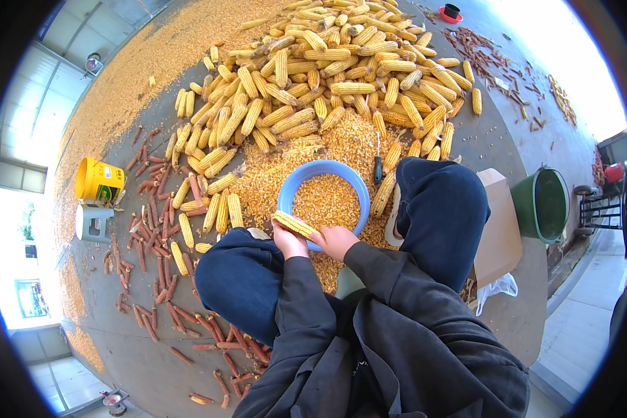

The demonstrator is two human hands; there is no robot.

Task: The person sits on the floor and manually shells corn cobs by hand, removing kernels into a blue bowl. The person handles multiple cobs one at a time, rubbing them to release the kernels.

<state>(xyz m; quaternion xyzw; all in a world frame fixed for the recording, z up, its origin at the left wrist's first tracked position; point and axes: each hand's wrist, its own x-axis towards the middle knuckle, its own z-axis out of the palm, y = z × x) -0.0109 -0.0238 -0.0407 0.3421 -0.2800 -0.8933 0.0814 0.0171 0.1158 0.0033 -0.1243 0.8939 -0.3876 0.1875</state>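
My left hand (290,243) grips one end of a yellow corn cob (294,223), and some rows on the cob look stripped. At its other end my right hand (336,242) closes on the same cob, thumb against the kernels. Both hands are over the near rim of a blue plastic basin (362,188) between my knees. Loose corn kernels (326,206) fill the basin's bottom. More kernels surround it on the floor. A screwdriver (378,166) with a dark green handle lies on those kernels, just right of the basin.
A large heap of unshelled corn cobs (313,68) rises ahead. Bare red cobs (157,235) litter the floor at left, near a yellow bucket (98,178) and a grey plastic stool (92,223). On my right are a cardboard box (496,224) and a green bucket (537,205).
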